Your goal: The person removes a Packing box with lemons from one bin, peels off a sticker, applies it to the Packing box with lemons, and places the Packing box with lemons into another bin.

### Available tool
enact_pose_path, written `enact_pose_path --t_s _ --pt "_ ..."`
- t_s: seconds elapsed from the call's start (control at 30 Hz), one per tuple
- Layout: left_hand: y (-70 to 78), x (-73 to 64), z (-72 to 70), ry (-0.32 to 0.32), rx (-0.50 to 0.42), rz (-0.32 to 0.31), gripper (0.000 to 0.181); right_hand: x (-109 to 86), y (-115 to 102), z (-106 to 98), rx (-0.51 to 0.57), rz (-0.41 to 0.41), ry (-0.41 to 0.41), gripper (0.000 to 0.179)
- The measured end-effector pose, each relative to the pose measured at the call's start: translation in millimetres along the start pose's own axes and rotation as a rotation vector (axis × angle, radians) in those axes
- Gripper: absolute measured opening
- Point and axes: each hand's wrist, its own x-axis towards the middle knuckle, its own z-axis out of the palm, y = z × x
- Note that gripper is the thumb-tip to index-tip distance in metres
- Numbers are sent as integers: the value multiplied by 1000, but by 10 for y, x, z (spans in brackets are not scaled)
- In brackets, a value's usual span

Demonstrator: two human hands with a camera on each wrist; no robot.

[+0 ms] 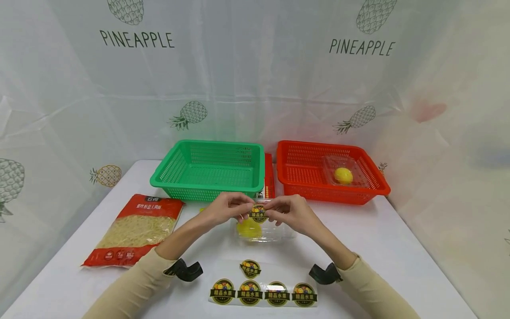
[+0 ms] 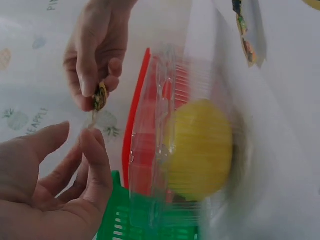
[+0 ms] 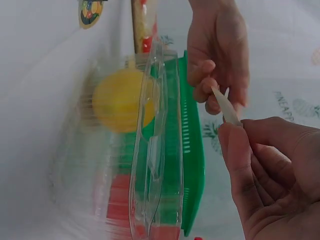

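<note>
My right hand pinches a round dark-and-gold fruit sticker between thumb and fingers. Its printed face shows in the head view, its pale back in the right wrist view. From the other side my left hand meets the sticker's edge with its fingertips; in the left wrist view its thumb stands apart from the fingers. Just below and beyond both hands, a clear plastic box sits on the table with a yellow lemon inside. The hands partly cover the box in the head view.
A sheet of stickers lies nearest me. To the left is a red-ended bag of pasta. Behind stand a green basket and a red basket, which holds another clear box with a lemon.
</note>
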Motion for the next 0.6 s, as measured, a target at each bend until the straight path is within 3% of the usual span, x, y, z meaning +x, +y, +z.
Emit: enact_pose_path --t_s 0.33,0.6 --pt "-15 140 69 92 150 105 27 67 128 -62 86 46 48 21" --pt "-7 150 118 174 367 152 24 101 224 -47 115 99 37 26"
